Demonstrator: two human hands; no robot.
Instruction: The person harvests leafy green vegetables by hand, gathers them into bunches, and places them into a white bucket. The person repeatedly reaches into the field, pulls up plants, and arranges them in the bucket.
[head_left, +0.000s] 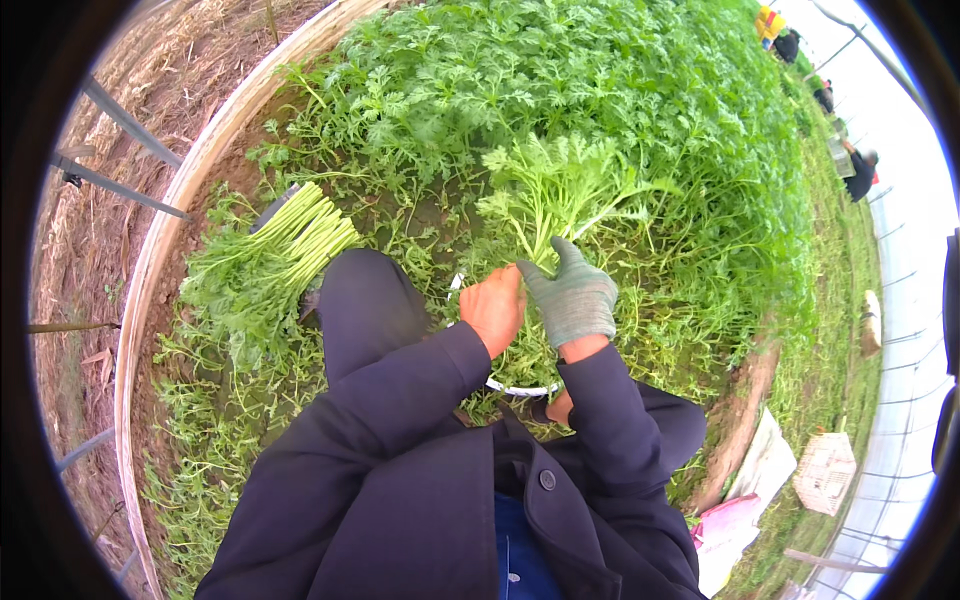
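A bunch of chrysanthemum-like leafy greens (559, 195) stands upright in my right hand (576, 296), which wears a grey-green knit glove. The stems pass between its thumb and forefinger. My left hand (493, 309) is bare, with its fingers curled and fingertips meeting the gloved forefinger near the stem ends. Whether it pinches a stem is hidden. Below both hands lies a white-rimmed round container (523, 390) with loose green leaves inside, partly covered by my arms. Beside my left knee rests a pile of cut greens (300, 232), its pale stem ends lined up.
Dense uncut greens (570, 82) grow ahead. A pale curved border (174, 202) and metal poles (120, 187) edge the left side. At right are a plastic crate (825, 472), pink and white sacks (739, 517) and greenhouse film (911, 352). A person (860, 174) is farther off.
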